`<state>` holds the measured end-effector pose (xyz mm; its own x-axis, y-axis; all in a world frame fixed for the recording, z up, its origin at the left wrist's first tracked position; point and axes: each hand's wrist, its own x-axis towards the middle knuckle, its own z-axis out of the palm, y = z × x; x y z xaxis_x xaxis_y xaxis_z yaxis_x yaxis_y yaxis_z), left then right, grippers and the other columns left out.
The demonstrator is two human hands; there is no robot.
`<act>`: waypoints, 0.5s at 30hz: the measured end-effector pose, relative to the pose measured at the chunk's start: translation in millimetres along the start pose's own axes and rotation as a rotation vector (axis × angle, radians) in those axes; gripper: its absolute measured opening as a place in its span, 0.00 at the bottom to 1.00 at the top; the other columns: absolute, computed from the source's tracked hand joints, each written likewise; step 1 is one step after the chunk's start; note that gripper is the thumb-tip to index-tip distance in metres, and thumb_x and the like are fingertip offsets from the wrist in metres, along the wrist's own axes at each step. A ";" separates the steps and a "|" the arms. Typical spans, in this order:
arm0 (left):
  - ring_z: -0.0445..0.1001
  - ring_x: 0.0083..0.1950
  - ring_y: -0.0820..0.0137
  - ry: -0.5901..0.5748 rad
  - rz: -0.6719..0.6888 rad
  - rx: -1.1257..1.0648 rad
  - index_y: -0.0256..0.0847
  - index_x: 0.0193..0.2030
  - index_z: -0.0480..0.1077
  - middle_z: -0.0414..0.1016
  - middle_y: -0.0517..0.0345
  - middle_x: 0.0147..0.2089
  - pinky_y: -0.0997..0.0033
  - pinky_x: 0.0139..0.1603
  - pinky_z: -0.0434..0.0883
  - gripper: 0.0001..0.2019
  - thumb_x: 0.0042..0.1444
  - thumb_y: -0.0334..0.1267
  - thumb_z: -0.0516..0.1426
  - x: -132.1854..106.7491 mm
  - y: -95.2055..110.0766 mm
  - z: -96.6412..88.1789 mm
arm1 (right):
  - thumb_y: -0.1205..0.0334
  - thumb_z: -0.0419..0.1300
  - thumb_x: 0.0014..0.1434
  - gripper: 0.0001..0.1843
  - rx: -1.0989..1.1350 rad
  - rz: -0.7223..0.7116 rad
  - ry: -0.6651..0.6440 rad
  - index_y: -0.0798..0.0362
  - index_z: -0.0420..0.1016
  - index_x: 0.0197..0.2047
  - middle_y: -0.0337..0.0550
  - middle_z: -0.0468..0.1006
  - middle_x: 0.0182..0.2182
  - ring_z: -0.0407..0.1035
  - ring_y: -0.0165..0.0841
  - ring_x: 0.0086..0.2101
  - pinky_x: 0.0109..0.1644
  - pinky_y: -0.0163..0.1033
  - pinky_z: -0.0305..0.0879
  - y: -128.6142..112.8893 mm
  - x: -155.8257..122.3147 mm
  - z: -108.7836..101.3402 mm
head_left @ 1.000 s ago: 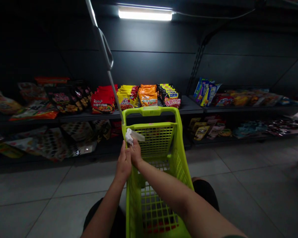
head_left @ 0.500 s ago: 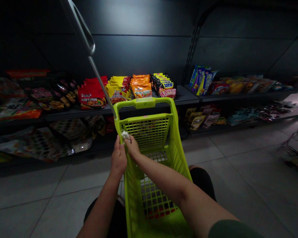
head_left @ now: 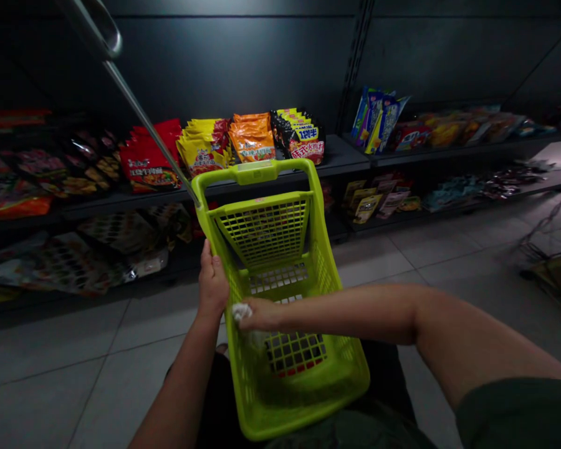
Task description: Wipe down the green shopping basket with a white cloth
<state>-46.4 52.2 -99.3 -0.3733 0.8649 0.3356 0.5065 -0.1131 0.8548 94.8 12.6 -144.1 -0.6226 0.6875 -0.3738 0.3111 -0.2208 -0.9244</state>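
Note:
A lime-green shopping cart (head_left: 325, 252) with grid walls stands in front of me, tilted a little to the left. My left hand (head_left: 212, 280) grips its left side from outside, with the fingers pointing up along the frame. Inside the basket, my right hand (head_left: 262, 313) pinches a crumpled white cloth (head_left: 242, 310) against the inner face of the left wall. Part of the cloth is hidden in the fingers, so whether it is fabric or paper I cannot tell. A metal pole (head_left: 149, 128) rises up and left from behind the cart's left corner.
Behind the cart runs a dark shelf (head_left: 341, 156) with red noodle packs (head_left: 152, 162), yellow packs (head_left: 204, 146), orange packs (head_left: 252, 137) and black packs (head_left: 302, 137). Blue snack bags (head_left: 383, 121) stand farther right. Tiled floor (head_left: 144, 337) lies around; a cable (head_left: 537, 227) hangs at right.
My right hand has slid the white cloth down and toward me along the inside of the left wall. My left hand stays on the cart's left side. The view has tipped down slightly.

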 end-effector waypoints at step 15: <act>0.59 0.75 0.63 -0.024 0.034 -0.041 0.44 0.75 0.53 0.58 0.49 0.76 0.58 0.75 0.55 0.27 0.71 0.44 0.46 -5.8 4.4 13.0 | 0.68 0.59 0.54 0.12 0.254 -0.070 0.401 0.51 0.71 0.44 0.35 0.78 0.35 0.72 0.33 0.37 0.44 0.37 0.70 -15.8 45.7 -20.0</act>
<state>-31.8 53.1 -102.6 -0.3376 0.8716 0.3555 0.4856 -0.1622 0.8590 75.8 61.3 -145.0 -0.2940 0.9085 -0.2971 0.0620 -0.2921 -0.9544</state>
